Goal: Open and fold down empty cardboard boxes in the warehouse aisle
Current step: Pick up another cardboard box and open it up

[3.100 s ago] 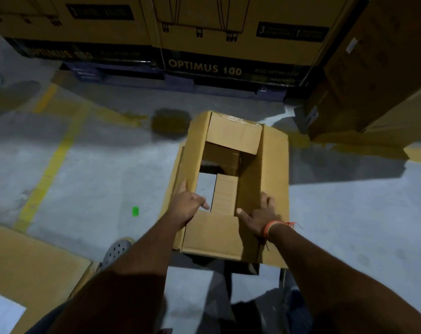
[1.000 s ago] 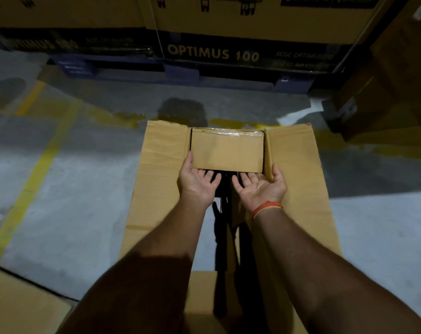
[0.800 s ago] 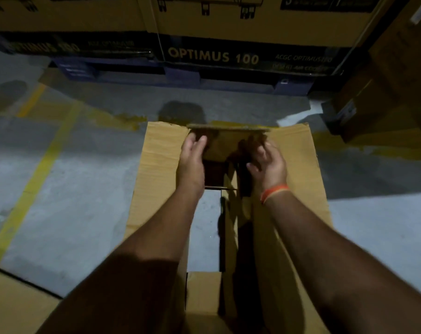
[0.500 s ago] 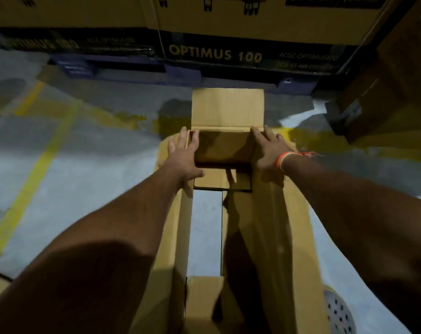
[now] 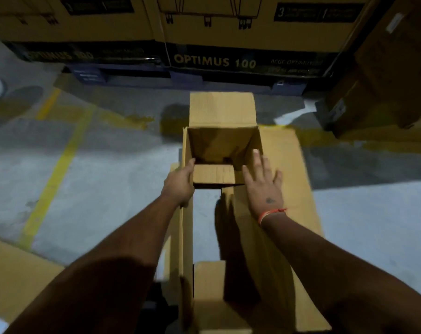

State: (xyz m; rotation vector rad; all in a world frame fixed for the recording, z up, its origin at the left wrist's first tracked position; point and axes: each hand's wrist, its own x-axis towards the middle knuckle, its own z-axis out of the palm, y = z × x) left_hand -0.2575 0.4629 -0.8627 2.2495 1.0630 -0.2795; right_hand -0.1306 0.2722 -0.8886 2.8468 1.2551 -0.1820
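Right hand (image 5: 265, 186) now off box (image 5: 284, 179)

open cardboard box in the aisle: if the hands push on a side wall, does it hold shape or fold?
Likely folds: the cardboard box has no closed bottom, and bare floor shows through it. Probably light, since it looks empty. The far flap stands free, so it should swing easily. The left hand grips the left wall; the right hand lies flat inside.

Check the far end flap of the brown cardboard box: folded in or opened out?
Opened out. The far end flap of the brown cardboard box extends away beyond the box opening, leaving the inside exposed.
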